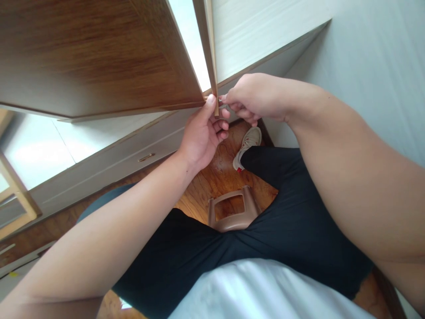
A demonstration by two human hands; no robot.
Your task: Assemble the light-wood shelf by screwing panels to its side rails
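A narrow wooden strip (209,53) runs down from the top of the view beside a large brown wooden panel (99,57). My left hand (204,133) is closed around the strip's lower end, thumb on the near face and fingers curled behind. From the right, my right hand (250,95) meets the same end of the strip. Its thumb and index finger are pinched together on something small at the strip's edge, too small to make out. A bright gap separates the strip from the panel.
A pale cabinet base with a drawer handle (146,157) runs along the left. At right stands a pale wall panel (375,66). A brown plastic stool (232,226) is between my legs on the wood floor, and my shoe (249,144) rests near the cabinet. A wooden frame (20,204) is at far left.
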